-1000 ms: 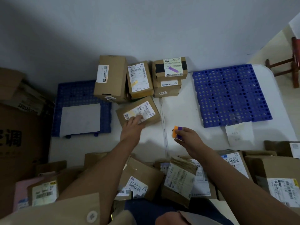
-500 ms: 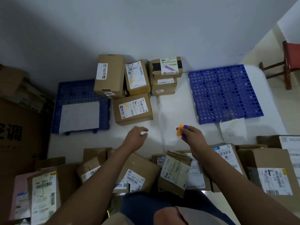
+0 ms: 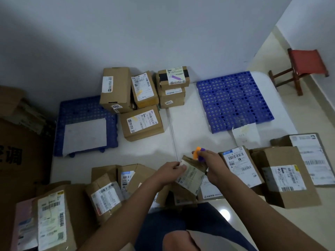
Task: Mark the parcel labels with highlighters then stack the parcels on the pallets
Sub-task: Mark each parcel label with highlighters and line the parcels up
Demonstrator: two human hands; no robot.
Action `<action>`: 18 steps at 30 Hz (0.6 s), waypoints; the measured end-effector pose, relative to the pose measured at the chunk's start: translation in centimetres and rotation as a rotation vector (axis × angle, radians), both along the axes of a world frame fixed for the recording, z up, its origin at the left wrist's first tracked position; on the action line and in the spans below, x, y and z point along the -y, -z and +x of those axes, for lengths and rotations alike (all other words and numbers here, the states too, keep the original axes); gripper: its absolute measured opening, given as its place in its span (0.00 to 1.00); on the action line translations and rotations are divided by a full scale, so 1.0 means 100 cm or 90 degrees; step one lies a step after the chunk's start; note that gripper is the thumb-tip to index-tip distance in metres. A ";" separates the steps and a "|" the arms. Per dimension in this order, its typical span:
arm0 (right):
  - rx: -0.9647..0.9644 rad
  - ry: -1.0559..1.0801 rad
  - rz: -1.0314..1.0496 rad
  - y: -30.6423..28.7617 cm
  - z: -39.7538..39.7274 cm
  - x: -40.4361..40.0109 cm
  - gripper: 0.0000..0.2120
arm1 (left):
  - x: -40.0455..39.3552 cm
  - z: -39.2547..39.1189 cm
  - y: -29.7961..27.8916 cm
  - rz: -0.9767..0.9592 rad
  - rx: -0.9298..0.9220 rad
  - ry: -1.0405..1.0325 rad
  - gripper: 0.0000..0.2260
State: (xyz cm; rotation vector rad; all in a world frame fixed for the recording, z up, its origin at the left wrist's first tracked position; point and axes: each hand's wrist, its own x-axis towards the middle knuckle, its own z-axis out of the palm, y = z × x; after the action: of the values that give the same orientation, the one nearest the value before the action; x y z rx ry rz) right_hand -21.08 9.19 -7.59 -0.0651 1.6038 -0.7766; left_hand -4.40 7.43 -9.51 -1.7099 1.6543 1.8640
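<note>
Held parcel: a small brown parcel [image 3: 191,175] with a pale label sits tilted on top of the near heap of boxes, in front of the person's knees.
Left hand: the left hand [image 3: 172,169] pinches the far left corner of the held parcel between thumb and fingers.
Right hand: the right hand [image 3: 211,166] is just right of the held parcel, fingers curled round two highlighters [image 3: 198,153], one orange and one purple, whose ends stick out above the fist; whether the palm also touches the parcel cannot be told.
Marked box: beyond the held parcel, well apart, a box [image 3: 142,123] lies flat on the white surface, its label bearing a yellow stroke.
Stacked boxes: behind the marked box stand more boxes [image 3: 145,87] against the wall; one top label shows a purple stroke.
Left pallet: a blue pallet [image 3: 72,113] lies far left of the held parcel, with a white sheet on it.
Right pallet: a blue pallet [image 3: 233,100] lies far right of the held parcel.
Unmarked heap: labelled boxes [image 3: 282,176] crowd both sides of the held parcel.
Stool: a red stool [image 3: 304,67] stands beyond the right pallet.
</note>
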 end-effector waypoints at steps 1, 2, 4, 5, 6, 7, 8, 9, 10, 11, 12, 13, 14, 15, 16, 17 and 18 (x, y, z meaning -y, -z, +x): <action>0.000 0.030 -0.009 -0.004 0.001 0.001 0.13 | 0.002 0.000 -0.002 -0.023 -0.026 -0.013 0.19; 0.005 0.066 -0.020 -0.008 0.002 0.003 0.13 | 0.006 0.001 -0.005 -0.035 -0.058 -0.020 0.22; 0.020 0.124 -0.037 -0.017 0.003 0.006 0.13 | 0.017 0.008 -0.011 -0.021 -0.133 -0.007 0.27; 0.029 0.139 -0.046 -0.023 0.004 0.007 0.12 | 0.022 0.013 -0.016 -0.014 -0.164 0.017 0.30; 0.033 0.145 -0.054 -0.028 0.005 0.008 0.09 | 0.027 0.018 -0.020 -0.021 -0.191 0.038 0.33; 0.037 0.148 -0.065 -0.034 0.006 0.008 0.07 | 0.033 0.023 -0.023 -0.035 -0.206 0.052 0.36; 0.041 0.155 -0.080 -0.040 0.007 0.009 0.08 | 0.037 0.029 -0.027 -0.057 -0.210 0.055 0.38; 0.049 0.165 -0.100 -0.043 0.007 0.010 0.12 | 0.040 0.033 -0.032 -0.077 -0.215 0.040 0.39; 0.058 0.181 -0.120 -0.048 0.006 0.011 0.14 | 0.042 0.038 -0.039 -0.094 -0.225 0.005 0.39; 0.069 0.198 -0.137 -0.054 0.006 0.010 0.15 | 0.044 0.042 -0.046 -0.113 -0.238 -0.044 0.36; 0.081 0.209 -0.152 -0.060 0.006 0.009 0.14 | 0.045 0.046 -0.053 -0.142 -0.250 -0.088 0.32; 0.100 0.218 -0.167 -0.065 0.007 0.008 0.12 | 0.047 0.050 -0.059 -0.172 -0.260 -0.119 0.28; 0.118 0.223 -0.182 -0.069 0.011 0.008 0.11 | 0.049 0.054 -0.064 -0.191 -0.276 -0.133 0.25; 0.135 0.228 -0.198 -0.073 0.015 0.007 0.11 | 0.050 0.056 -0.069 -0.198 -0.299 -0.135 0.22; 0.151 0.234 -0.218 -0.075 0.020 0.007 0.11 | 0.050 0.059 -0.074 -0.195 -0.322 -0.129 0.20; 0.168 0.251 -0.241 -0.076 0.024 0.008 0.12 | 0.050 0.061 -0.078 -0.194 -0.335 -0.118 0.19; 0.182 0.264 -0.262 -0.077 0.028 0.007 0.12 | 0.050 0.064 -0.082 -0.207 -0.335 -0.108 0.20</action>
State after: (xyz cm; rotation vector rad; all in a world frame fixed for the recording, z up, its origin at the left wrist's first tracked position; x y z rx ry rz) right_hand -18.32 8.44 0.14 0.0835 1.1777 -1.3683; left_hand 2.02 2.47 -1.34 -1.5945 2.1617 2.3942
